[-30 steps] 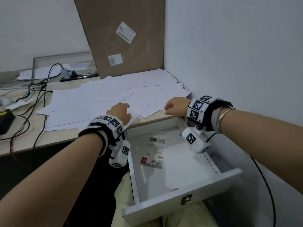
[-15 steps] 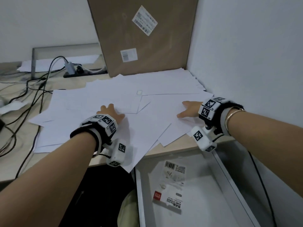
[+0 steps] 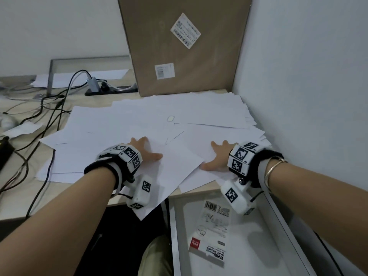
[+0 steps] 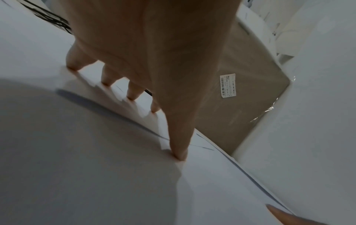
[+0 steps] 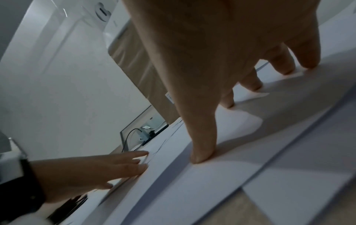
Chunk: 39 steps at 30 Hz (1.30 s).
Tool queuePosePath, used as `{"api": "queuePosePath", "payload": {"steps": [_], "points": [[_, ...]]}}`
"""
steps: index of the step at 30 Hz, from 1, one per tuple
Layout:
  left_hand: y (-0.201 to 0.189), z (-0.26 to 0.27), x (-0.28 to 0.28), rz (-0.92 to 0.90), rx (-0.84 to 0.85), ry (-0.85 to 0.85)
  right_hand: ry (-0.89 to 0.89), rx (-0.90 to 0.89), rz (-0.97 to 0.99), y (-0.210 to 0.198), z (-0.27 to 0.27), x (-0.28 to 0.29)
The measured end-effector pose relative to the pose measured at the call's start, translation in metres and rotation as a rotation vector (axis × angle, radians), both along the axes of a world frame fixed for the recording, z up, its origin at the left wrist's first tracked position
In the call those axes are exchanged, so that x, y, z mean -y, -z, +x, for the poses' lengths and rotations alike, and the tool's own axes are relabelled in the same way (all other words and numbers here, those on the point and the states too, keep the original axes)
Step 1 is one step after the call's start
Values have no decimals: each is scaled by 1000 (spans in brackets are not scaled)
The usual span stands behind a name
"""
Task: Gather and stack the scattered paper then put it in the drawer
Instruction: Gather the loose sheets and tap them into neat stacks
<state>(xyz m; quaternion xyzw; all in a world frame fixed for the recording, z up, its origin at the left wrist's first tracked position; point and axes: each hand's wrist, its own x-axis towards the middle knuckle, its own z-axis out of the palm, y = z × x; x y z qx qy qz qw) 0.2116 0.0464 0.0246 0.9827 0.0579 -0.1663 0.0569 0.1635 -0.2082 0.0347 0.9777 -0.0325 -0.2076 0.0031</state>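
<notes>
Fingers (image 3: 139, 140) of the left hand (image 3: 146, 151) lie spread flat on the paper (image 3: 139, 124), holding nothing; the right hand (image 3: 218, 156) lies likewise, just beside it. In the head view the sheets fan out across the worktop (image 3: 29, 188), mostly ahead of both hands, their spread running left to right, with the open drawer (image 3: 286, 232) near the right hand. In the left wrist view the fingertips (image 4: 73, 67) press a sheet edge. In the right wrist view straight fingers (image 5: 202, 156) press overlapping sheets; gathering likely means sweeping both palms inward.
</notes>
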Motion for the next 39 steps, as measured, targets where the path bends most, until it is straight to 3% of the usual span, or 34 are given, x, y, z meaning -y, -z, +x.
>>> {"api": "queuePosePath", "payload": {"steps": [6, 13, 19, 24, 27, 32, 36, 39], "points": [[-5, -16, 2, -78, -23, 67, -70, -140, 141, -20, -5, 15], [-7, -20, 32, -189, 43, 138, 374, 171, 269, -44, 36, 73], [-7, -3, 63, -265, 61, 228, 569, 233, 535, -43, 66, 96], [-17, 18, 89, -371, 105, 295, 594, 118, 522, -45, 94, 91], [-13, 24, 94, -284, 34, 324, 624, 100, 728, -43, 114, 101], [-5, 28, 91, -202, 23, 356, 577, 48, 563, -40, 143, 113], [-10, 28, 90, -171, 7, 382, 513, 42, 706, -40, 145, 113], [-12, 27, 91, -163, 3, 377, 570, 90, 823, -41, 137, 117]]}}
